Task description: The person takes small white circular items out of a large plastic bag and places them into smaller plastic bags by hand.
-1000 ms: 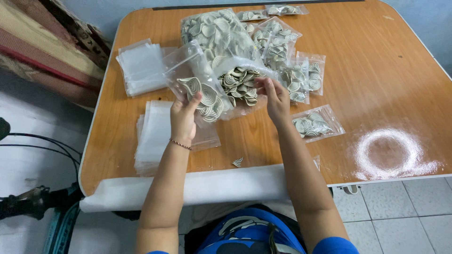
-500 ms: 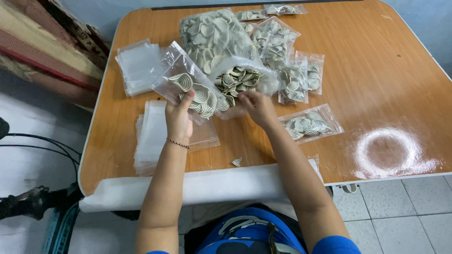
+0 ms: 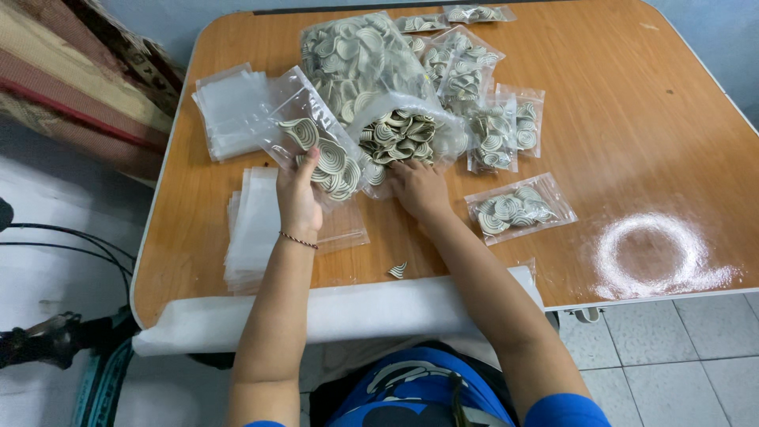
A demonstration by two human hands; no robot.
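My left hand (image 3: 299, 198) holds a small clear plastic bag (image 3: 315, 142) partly filled with flat spiral coil pieces, tilted up above the wooden table (image 3: 632, 119). My right hand (image 3: 419, 188) rests low on the table at the open mouth of a big clear bag (image 3: 371, 75) full of the same spiral coils, fingers among the spilled pieces (image 3: 399, 134). Whether it grips any pieces I cannot see. A thin bracelet circles my left wrist.
Several filled small bags (image 3: 494, 119) lie right of the big bag, one (image 3: 518, 208) nearer me. Stacks of empty clear bags (image 3: 229, 111) sit at left and under my left arm (image 3: 253, 229). A lone coil piece (image 3: 398, 270) lies near the white-padded front edge.
Both hands have come down from mid-air toward the table. The small bag now leans left in my left hand, and my right hand has dropped to the big bag's mouth.
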